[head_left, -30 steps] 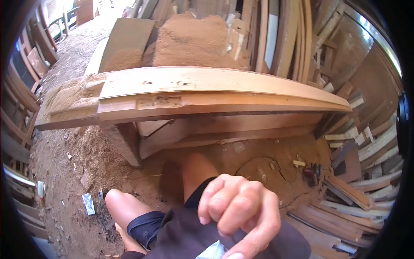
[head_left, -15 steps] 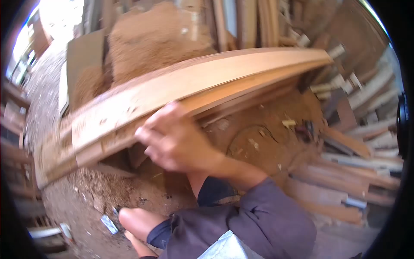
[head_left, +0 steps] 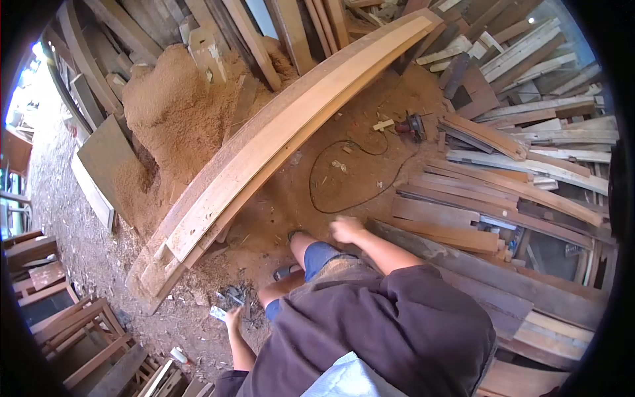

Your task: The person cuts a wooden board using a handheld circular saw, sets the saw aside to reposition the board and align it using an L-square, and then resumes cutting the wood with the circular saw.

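A long pale board (head_left: 301, 109) lies lengthwise on a wooden bench (head_left: 153, 281) that slants across the view. My right hand (head_left: 347, 229) hangs over the dusty floor, away from the board, its fingers curled in with nothing seen in them. Low at my left side is my left hand (head_left: 233, 317), too small and turned away to show its fingers well. Close to it in the view, a pale packet (head_left: 218, 313) lies on the ground.
A power tool (head_left: 413, 127) with a looped dark cord (head_left: 312, 178) rests on the floor. Sawdust (head_left: 169, 99) is heaped behind the bench. Wood offcuts (head_left: 463, 192) are piled on the right. Wooden frames (head_left: 92, 331) stand at lower left, and planks (head_left: 291, 33) lean at the back.
My right hand has left the board's near edge and dropped toward my body. My left hand has come into view. The view has turned, and the board now slants more steeply.
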The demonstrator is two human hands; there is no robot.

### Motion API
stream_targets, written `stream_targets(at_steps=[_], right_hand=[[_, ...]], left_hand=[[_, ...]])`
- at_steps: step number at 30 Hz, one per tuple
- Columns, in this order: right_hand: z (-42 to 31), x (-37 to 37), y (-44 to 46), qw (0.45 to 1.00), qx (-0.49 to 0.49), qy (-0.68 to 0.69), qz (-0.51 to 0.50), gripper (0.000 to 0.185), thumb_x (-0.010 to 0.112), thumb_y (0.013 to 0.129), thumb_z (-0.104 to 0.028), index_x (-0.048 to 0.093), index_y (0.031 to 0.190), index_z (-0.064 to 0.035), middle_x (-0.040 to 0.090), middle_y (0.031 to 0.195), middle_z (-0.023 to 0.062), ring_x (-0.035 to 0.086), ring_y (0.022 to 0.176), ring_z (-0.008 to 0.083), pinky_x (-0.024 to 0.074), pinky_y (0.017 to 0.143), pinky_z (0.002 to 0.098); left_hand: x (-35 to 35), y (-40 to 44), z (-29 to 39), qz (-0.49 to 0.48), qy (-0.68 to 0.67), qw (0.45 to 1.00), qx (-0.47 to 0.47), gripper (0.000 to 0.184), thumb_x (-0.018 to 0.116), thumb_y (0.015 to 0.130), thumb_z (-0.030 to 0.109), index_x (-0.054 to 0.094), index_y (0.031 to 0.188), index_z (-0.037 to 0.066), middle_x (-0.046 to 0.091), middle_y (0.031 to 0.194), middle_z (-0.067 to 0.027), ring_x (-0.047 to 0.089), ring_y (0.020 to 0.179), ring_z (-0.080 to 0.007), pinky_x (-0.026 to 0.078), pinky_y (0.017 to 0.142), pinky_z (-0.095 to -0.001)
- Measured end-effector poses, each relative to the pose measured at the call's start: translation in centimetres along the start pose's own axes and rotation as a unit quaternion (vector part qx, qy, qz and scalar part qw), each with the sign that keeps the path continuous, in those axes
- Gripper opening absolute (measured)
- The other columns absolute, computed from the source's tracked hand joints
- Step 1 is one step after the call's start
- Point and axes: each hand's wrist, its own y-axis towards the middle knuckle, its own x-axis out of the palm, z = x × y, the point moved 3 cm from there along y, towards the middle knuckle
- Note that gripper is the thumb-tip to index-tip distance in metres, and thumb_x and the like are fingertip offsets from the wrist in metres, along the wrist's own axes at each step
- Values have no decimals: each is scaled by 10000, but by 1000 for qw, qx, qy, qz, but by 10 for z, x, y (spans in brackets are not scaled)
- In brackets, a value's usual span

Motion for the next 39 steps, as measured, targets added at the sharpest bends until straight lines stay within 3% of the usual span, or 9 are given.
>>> stream_targets(at_steps=[7,11,14,19,21,22,30,36,39], right_hand=[[215,97,-150,956,276,104,1,319,672,894,-245,803,1079,-21,760,1132,249,751,1045,404,578,884,499],[243,86,-166,906,336,238,-103,350,707,901,-263,790,1133,-15,781,1105,216,767,979,345,586,845,460],[336,154,-81,958,227,164,-58,315,721,901,-248,799,1120,-36,792,1057,167,757,890,283,589,760,430],[362,-15,15,947,93,306,21,196,711,900,-186,814,1002,-53,790,986,132,742,885,252,581,766,427],[396,-50,65,918,73,375,107,112,695,932,-121,677,831,-78,651,751,33,603,611,161,489,527,389],[365,-173,73,832,79,519,181,132,688,964,-111,615,861,-69,577,716,-7,539,576,126,434,482,339],[361,-347,139,759,49,616,207,274,680,1027,-153,693,1287,-66,717,1085,65,700,808,143,572,749,284],[327,-428,194,725,38,660,193,375,676,1018,-163,633,1383,-87,697,1113,61,695,776,132,535,682,270],[323,-451,224,709,60,681,171,430,683,1019,-181,580,1428,-96,693,1098,60,699,782,126,533,669,283]], left_hand=[[-16,-21,122,43,-53,995,75,362,707,999,186,742,1230,-90,804,1072,-136,725,1007,-172,549,893,-331],[5,-14,135,112,-216,960,142,275,776,955,228,804,1068,-21,789,969,-73,676,836,-138,508,709,-284],[37,-50,192,44,85,995,9,269,862,874,238,815,933,-20,755,809,-69,656,706,-178,510,673,-360],[144,-99,216,15,151,988,-28,338,822,878,380,794,947,50,789,879,-104,718,795,-232,539,755,-391],[185,-115,239,22,169,984,-53,332,812,874,372,790,968,55,791,906,-114,724,828,-259,544,775,-407],[207,-119,248,26,176,982,-61,330,807,872,369,788,978,57,793,920,-118,728,845,-272,547,785,-415],[322,8,401,116,251,959,71,334,768,854,339,770,1059,76,801,1029,-155,754,980,-377,568,865,-476],[268,33,518,234,-5,955,185,399,760,947,220,716,1269,-11,752,1241,-161,711,1097,-243,554,971,-360],[259,24,568,212,-298,930,34,359,688,1003,186,606,1319,36,702,1037,-80,675,944,-213,579,833,-415]])
